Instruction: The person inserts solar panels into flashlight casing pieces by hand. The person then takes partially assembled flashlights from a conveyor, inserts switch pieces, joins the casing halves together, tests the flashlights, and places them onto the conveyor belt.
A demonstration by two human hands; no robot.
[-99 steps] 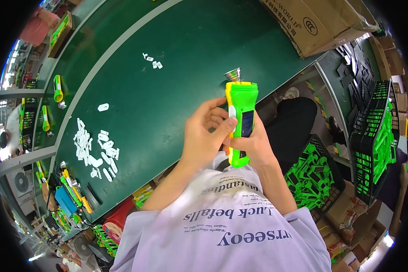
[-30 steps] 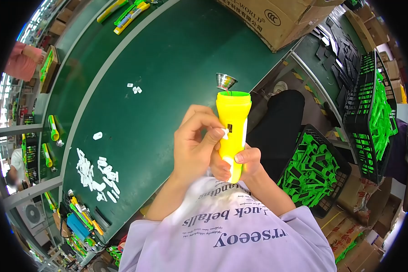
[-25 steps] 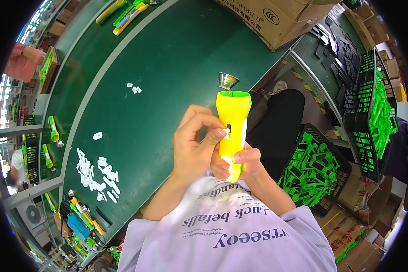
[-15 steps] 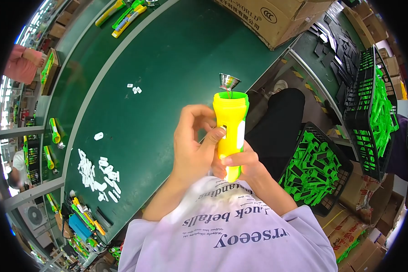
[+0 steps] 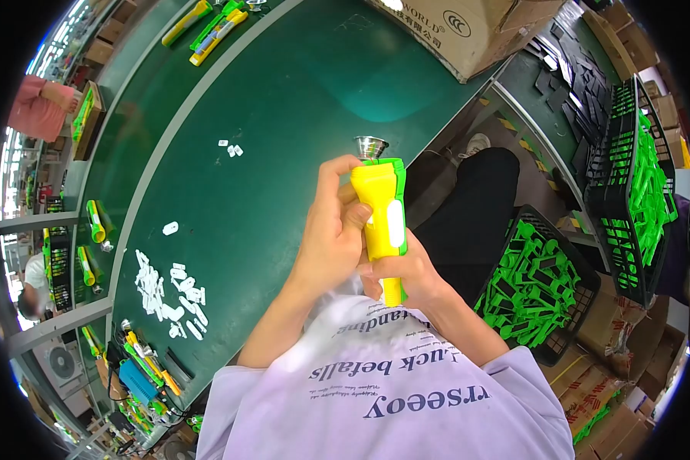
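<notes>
A yellow and green flashlight body (image 5: 377, 184) is held upright between both hands, in front of my shirt. My left hand (image 5: 336, 222) grips its upper left side, the thumb pressed on the yellow shell and the fingers behind it. Around the lower end my right hand (image 5: 408, 268) is closed, its thumb across the front. Above the open head of the body sits a silver reflector cup (image 5: 371, 146), apart from the rim. A white strip shows on the side of the shell. The spot under my left thumb is hidden.
White plastic pieces (image 5: 150, 285) are heaped on the green table (image 5: 284, 123). A cardboard box (image 5: 475, 31) is at the far edge. Black crates (image 5: 590, 285) of green parts stand right. More flashlights (image 5: 218, 37) lie beyond the metal rail. Another person's hand (image 5: 60, 96) shows far left.
The flashlight has turned, so its white strip now faces more forward and the slot is covered. My left fingers have moved up around the head. The reflector has shifted left and lower.
</notes>
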